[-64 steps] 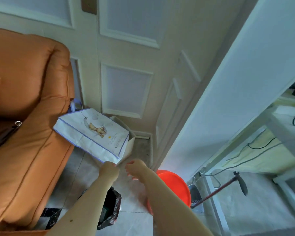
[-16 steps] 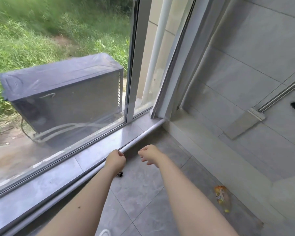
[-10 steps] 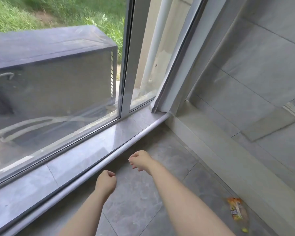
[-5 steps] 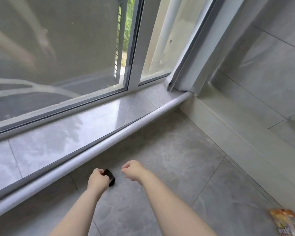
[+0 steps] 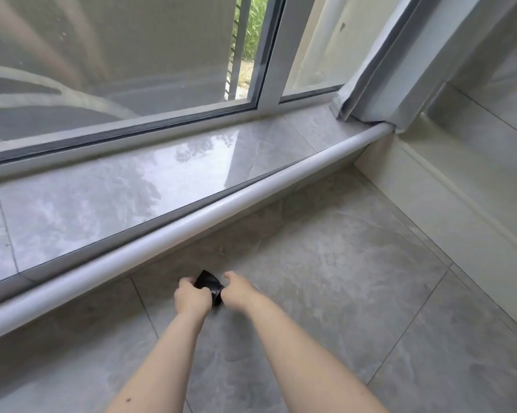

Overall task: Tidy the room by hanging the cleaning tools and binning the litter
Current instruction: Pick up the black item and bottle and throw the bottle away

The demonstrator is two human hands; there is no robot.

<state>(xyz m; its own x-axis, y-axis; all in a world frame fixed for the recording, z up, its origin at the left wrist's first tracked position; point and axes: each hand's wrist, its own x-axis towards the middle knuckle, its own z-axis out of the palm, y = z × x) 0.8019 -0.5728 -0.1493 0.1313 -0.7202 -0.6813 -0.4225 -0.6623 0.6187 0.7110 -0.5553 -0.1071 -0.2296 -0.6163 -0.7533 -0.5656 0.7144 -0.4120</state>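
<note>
A small black folded piece of plastic [image 5: 208, 285], glossy and crumpled, is held low over the grey floor tiles just in front of the window step. My left hand [image 5: 191, 298] grips its left side with curled fingers. My right hand [image 5: 237, 290] pinches its right edge. Most of the black piece is hidden between the two hands. No bin and no cleaning tool is in view.
A white rounded rail [image 5: 168, 238] edges a raised grey marble sill [image 5: 117, 189] under the large window [image 5: 117, 61]. A grey curtain [image 5: 379, 70] hangs at the right corner. A pale skirting board [image 5: 448, 201] lines the right wall.
The view has tilted down and closer to the floor. My right hand has closed in on the black piece that my left hand held alone. The orange wrapper at lower right has left the view.
</note>
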